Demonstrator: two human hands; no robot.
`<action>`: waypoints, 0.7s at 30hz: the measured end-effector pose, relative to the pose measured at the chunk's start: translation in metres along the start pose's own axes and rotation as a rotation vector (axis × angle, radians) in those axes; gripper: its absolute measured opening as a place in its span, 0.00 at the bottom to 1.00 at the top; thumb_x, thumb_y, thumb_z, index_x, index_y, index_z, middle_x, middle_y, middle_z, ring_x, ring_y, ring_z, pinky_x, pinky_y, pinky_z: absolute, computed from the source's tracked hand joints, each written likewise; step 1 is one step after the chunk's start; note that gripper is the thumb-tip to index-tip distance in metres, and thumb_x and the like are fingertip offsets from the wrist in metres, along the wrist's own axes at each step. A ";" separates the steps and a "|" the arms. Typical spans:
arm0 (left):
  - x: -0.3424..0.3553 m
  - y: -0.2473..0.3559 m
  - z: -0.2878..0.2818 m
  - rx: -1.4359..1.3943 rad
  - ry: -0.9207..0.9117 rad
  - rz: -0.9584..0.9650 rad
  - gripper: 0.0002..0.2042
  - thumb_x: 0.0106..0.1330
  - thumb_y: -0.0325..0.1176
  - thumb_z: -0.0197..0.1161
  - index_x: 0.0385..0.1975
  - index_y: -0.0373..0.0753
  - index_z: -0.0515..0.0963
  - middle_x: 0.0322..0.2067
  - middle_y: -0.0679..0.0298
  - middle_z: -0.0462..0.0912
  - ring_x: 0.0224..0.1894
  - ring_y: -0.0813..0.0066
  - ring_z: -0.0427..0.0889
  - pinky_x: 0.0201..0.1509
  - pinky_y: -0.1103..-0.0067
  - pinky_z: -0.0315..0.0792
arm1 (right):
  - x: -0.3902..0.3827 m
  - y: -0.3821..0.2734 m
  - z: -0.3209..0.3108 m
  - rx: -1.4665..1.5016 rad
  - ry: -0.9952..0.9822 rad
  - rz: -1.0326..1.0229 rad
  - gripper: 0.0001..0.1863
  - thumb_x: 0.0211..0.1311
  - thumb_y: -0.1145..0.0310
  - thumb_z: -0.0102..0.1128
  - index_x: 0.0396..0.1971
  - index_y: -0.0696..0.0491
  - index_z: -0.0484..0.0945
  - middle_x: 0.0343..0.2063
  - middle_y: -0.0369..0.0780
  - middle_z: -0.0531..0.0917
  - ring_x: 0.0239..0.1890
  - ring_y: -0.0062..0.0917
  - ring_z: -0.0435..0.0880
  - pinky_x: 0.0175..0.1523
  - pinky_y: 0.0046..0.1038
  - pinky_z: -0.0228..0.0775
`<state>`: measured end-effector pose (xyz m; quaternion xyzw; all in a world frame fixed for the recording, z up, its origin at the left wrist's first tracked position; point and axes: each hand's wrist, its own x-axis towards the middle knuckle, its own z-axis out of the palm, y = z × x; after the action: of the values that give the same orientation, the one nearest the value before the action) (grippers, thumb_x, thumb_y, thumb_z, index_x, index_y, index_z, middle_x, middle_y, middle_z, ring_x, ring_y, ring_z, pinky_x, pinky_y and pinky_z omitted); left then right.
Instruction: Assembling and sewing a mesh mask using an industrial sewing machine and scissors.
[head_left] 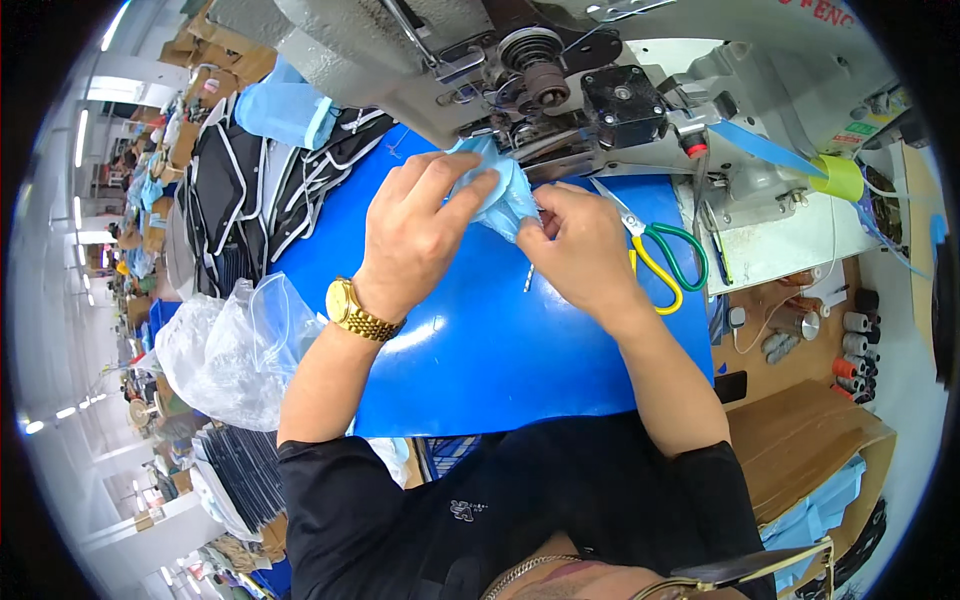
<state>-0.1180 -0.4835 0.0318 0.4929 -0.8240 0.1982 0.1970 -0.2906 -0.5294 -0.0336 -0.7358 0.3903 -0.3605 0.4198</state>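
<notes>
My left hand (415,230), with a gold watch (355,310) on its wrist, grips a bunched light blue fabric piece (510,200) from its left side, fingers curled over the top. With thumb and fingers pinched together, my right hand (580,245) holds the fabric's right edge. The cloth is just below the needle area of a grey sewing machine (545,95); whether it lies under the presser foot is hidden. Scissors (655,255) with one green and one yellow handle lie beside my right hand. A small thin metal tool (529,278) shows below the cloth.
The blue work surface (510,370) spreads under my hands. Black pieces with white edging (225,190) pile at the left, a light blue piece (285,112) on top. A clear plastic bag (235,345) sits nearer. Right are thread spools (855,345) and a cardboard box (800,440) holding light blue cloth.
</notes>
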 end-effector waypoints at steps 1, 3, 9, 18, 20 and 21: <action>0.000 -0.002 -0.001 0.002 -0.001 -0.008 0.14 0.49 0.26 0.61 0.38 0.40 0.80 0.35 0.64 0.79 0.37 0.69 0.79 0.38 0.75 0.73 | 0.001 -0.001 -0.003 0.054 -0.085 0.000 0.09 0.52 0.70 0.64 0.28 0.61 0.80 0.19 0.40 0.80 0.19 0.20 0.76 0.25 0.25 0.67; 0.002 -0.007 -0.001 -0.008 0.021 0.107 0.14 0.49 0.27 0.61 0.39 0.39 0.80 0.35 0.64 0.79 0.38 0.69 0.79 0.38 0.76 0.73 | 0.000 -0.001 -0.005 0.154 -0.124 0.059 0.08 0.53 0.72 0.64 0.30 0.61 0.80 0.19 0.38 0.80 0.19 0.16 0.75 0.25 0.22 0.66; 0.002 -0.016 -0.004 -0.070 -0.078 0.140 0.14 0.50 0.28 0.60 0.39 0.39 0.80 0.34 0.65 0.78 0.37 0.70 0.78 0.37 0.76 0.72 | -0.005 -0.002 -0.007 0.332 -0.143 0.112 0.06 0.56 0.73 0.62 0.32 0.59 0.81 0.20 0.36 0.80 0.21 0.15 0.76 0.27 0.20 0.66; 0.004 0.001 0.008 -0.059 -0.007 -0.035 0.12 0.48 0.26 0.61 0.36 0.40 0.80 0.31 0.68 0.78 0.31 0.73 0.75 0.31 0.77 0.68 | 0.003 -0.006 -0.014 0.421 -0.158 0.149 0.09 0.57 0.72 0.60 0.35 0.60 0.82 0.22 0.38 0.83 0.23 0.15 0.80 0.30 0.20 0.71; 0.005 0.005 0.006 -0.052 0.000 -0.048 0.12 0.48 0.25 0.61 0.36 0.40 0.80 0.30 0.68 0.77 0.31 0.73 0.75 0.31 0.77 0.68 | 0.003 -0.005 -0.013 0.416 -0.155 0.140 0.09 0.57 0.72 0.60 0.35 0.60 0.82 0.23 0.38 0.84 0.24 0.15 0.79 0.30 0.19 0.71; 0.004 0.007 0.006 -0.048 0.004 -0.061 0.12 0.48 0.25 0.61 0.35 0.40 0.80 0.30 0.68 0.77 0.31 0.72 0.75 0.31 0.77 0.68 | 0.003 -0.004 -0.012 0.432 -0.144 0.141 0.09 0.57 0.72 0.60 0.36 0.60 0.82 0.23 0.38 0.84 0.24 0.15 0.80 0.30 0.19 0.71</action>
<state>-0.1267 -0.4871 0.0281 0.5125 -0.8127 0.1732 0.2165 -0.2990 -0.5347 -0.0245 -0.6236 0.3233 -0.3520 0.6186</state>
